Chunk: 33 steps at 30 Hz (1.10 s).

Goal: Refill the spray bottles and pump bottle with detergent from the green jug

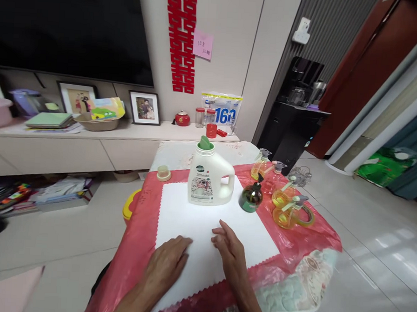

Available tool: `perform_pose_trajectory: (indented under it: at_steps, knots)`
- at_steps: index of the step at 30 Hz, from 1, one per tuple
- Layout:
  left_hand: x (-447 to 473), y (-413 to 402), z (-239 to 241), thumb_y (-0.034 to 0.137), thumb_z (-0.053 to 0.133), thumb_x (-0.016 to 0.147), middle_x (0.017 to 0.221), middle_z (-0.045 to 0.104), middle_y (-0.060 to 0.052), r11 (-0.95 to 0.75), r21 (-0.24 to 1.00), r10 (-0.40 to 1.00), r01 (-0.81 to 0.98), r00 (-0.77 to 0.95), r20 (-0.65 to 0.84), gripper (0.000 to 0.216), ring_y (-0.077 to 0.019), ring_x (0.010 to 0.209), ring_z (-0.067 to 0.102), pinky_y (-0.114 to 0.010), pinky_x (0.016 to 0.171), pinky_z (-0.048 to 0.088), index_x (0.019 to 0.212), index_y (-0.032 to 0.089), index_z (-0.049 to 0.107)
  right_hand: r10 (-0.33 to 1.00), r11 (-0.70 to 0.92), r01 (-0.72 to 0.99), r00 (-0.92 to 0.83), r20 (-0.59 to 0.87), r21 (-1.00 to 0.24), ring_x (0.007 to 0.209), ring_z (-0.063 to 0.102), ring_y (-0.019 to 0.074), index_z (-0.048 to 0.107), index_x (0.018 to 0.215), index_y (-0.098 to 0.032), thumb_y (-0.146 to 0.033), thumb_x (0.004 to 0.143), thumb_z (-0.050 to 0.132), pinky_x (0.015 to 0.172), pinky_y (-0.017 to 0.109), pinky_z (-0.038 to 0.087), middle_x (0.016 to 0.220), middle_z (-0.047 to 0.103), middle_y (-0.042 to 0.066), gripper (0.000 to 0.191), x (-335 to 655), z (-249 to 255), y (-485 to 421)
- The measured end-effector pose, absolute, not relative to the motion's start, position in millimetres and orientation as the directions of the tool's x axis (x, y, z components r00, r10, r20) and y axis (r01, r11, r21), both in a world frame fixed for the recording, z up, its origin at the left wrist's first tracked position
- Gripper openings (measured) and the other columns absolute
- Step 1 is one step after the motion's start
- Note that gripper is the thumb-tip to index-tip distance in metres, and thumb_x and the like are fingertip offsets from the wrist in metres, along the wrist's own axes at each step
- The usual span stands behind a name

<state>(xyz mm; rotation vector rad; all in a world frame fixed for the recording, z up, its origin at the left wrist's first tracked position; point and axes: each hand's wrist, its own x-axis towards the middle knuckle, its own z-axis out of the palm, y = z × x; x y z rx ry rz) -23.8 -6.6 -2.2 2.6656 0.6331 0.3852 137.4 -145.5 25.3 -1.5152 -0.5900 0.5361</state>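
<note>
My left hand (166,265) rests palm down on a white zigzag-edged sheet (191,215) that covers the middle of a small table draped in red plastic (138,227). My right hand (229,250) lies beside it on the same sheet, fingers loosely apart, holding nothing. Beyond the hands a white detergent jug (207,177) with an open green cap stands upright on the sheet. A dark green pump bottle (251,197) stands just right of the jug.
Several yellow and orange spray bottles (289,209) cluster at the table's right side. A small pale lid (164,172) lies at the far left corner. A low shelf (126,133) with photo frames, jars and books runs along the wall behind.
</note>
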Motion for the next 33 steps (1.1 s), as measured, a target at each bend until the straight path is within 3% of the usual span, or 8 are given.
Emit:
perform_pose_trajectory:
  at_steps: [4,8,13,17,20,24,29,33]
  knots:
    - [-31,-17,18,0.017,0.053,0.087,0.119,0.072,-0.009,-0.725,0.534,0.563,0.435,0.821,0.097,0.068,-0.0232,0.102,0.071,-0.036,0.088,0.056,0.152,0.024,0.035,0.744,0.024,-0.136,0.664,-0.073,-0.990,0.074,0.066,0.0188,0.056,0.136,-0.011,-0.064,0.082,0.065,0.076,0.040,0.057,0.097,0.071,0.011,0.077,136,41,-148]
    - [-31,-32,53,0.021,0.051,0.091,0.086,0.068,0.000,-0.684,0.568,0.670,0.458,0.703,0.239,0.083,-0.0183,0.072,0.066,-0.030,0.067,0.054,0.160,0.023,0.004,0.710,0.035,0.039,0.702,0.052,-0.999,0.061,0.053,0.0121,0.049,0.146,-0.015,-0.054,0.085,0.067,0.061,0.029,0.050,0.072,0.054,-0.004,0.074,130,67,-156]
    - [-23,-53,79,0.031,0.052,0.095,0.064,0.053,0.008,-0.726,0.532,0.680,0.435,0.572,0.459,0.080,-0.0165,0.057,0.055,-0.026,0.055,0.048,0.160,0.021,0.006,0.546,0.002,0.406,0.765,0.341,-0.914,0.049,0.035,0.0081,0.033,0.156,-0.020,-0.034,0.092,0.063,0.050,0.021,0.038,0.059,0.030,-0.012,0.072,105,101,-171]
    - [-17,-67,81,0.024,0.040,0.100,0.061,0.051,0.006,-0.828,0.451,0.561,0.335,0.487,0.669,0.072,-0.0164,0.056,0.053,-0.022,0.047,0.040,0.160,0.021,0.001,0.447,-0.083,0.753,0.614,0.651,-0.653,0.041,0.033,0.0071,0.020,0.160,-0.021,-0.020,0.094,0.056,0.044,0.019,0.037,0.054,0.032,-0.013,0.075,96,112,-177]
    - [-14,-71,84,0.018,0.035,0.101,0.056,0.048,0.008,-0.873,0.373,0.484,0.315,0.459,0.745,0.074,-0.0158,0.051,0.050,-0.020,0.044,0.034,0.160,0.020,-0.009,0.408,-0.089,0.890,0.441,0.799,-0.446,0.038,0.032,0.0060,0.015,0.161,-0.019,-0.011,0.092,0.055,0.039,0.017,0.033,0.053,0.035,-0.014,0.081,99,110,-177]
    - [-14,-71,84,0.015,0.033,0.100,0.052,0.045,0.009,-0.881,0.332,0.462,0.339,0.458,0.759,0.074,-0.0156,0.049,0.050,-0.021,0.045,0.034,0.159,0.019,-0.012,0.379,-0.078,0.934,0.350,0.856,-0.348,0.035,0.032,0.0062,0.015,0.161,-0.016,-0.009,0.092,0.054,0.037,0.018,0.032,0.050,0.039,-0.013,0.080,102,105,-175]
    - [-18,-74,61,0.016,0.035,0.099,0.060,0.055,0.006,-0.819,0.415,0.572,0.397,0.502,0.648,0.080,-0.0184,0.059,0.060,-0.028,0.059,0.049,0.157,0.019,-0.019,0.445,-0.147,0.929,0.368,0.816,-0.339,0.040,0.048,0.0115,0.004,0.162,-0.022,-0.009,0.093,0.052,0.041,0.024,0.043,0.052,0.050,-0.010,0.085,95,101,-176]
    - [-17,-73,47,0.020,0.037,0.098,0.066,0.060,0.003,-0.754,0.469,0.656,0.460,0.500,0.565,0.081,-0.0206,0.066,0.065,-0.030,0.062,0.050,0.156,0.017,-0.020,0.455,-0.188,0.923,0.386,0.803,-0.336,0.044,0.055,0.0140,0.002,0.162,-0.021,-0.009,0.095,0.051,0.045,0.026,0.046,0.055,0.056,-0.007,0.084,95,93,-173]
